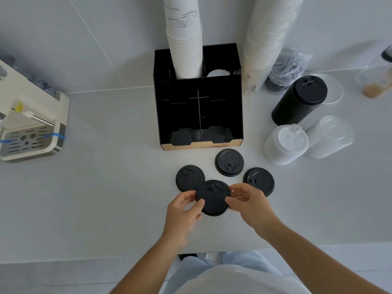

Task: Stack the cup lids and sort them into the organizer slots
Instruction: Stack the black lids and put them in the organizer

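Observation:
I hold a black cup lid (212, 197) between both hands just above the white counter. My left hand (184, 211) pinches its left rim and my right hand (249, 203) pinches its right rim. Three more black lids lie flat around it: one to the left (189, 177), one behind it (229, 162), one to the right (259, 180), partly covered by my right fingers. The black organizer (199, 115) stands behind them with its open slots facing me.
A tall stack of white paper cups (185, 49) rises from the organizer's back slot. Stacks of black lids (299, 100), white lids (285, 144) and clear lids (328, 137) lie at the right. A coffee machine (31, 124) sits at the left edge.

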Demonstrator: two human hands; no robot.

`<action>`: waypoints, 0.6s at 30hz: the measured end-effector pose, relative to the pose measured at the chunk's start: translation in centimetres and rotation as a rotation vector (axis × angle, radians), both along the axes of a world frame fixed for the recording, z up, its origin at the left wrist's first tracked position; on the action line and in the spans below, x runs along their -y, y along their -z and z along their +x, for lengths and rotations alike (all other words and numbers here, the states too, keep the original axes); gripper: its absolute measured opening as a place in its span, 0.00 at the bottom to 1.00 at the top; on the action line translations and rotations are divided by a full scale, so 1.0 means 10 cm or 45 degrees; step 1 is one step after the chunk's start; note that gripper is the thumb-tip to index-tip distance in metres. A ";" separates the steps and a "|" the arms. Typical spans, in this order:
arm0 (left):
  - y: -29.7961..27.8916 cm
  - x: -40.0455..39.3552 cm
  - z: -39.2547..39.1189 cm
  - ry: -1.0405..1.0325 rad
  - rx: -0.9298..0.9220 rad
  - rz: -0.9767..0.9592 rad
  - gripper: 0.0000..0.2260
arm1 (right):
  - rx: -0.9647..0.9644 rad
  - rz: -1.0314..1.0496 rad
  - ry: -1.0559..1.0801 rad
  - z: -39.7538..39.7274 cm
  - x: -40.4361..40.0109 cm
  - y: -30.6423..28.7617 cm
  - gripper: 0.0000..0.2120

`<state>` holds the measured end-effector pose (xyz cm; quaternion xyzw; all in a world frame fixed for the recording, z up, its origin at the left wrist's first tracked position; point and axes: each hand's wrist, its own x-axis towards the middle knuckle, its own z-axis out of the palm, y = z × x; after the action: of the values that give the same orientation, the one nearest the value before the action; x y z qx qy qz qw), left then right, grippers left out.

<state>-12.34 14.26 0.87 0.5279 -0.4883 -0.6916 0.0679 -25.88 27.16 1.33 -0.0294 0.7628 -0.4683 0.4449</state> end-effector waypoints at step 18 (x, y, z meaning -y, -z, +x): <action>0.08 -0.09 -0.01 0.079 0.064 -0.102 0.09 | 0.035 0.016 0.011 0.02 -0.11 0.10 0.10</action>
<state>-12.39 15.21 0.10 0.5265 -0.5335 -0.6597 0.0552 -25.72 28.30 0.29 -0.0168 0.7596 -0.4658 0.4535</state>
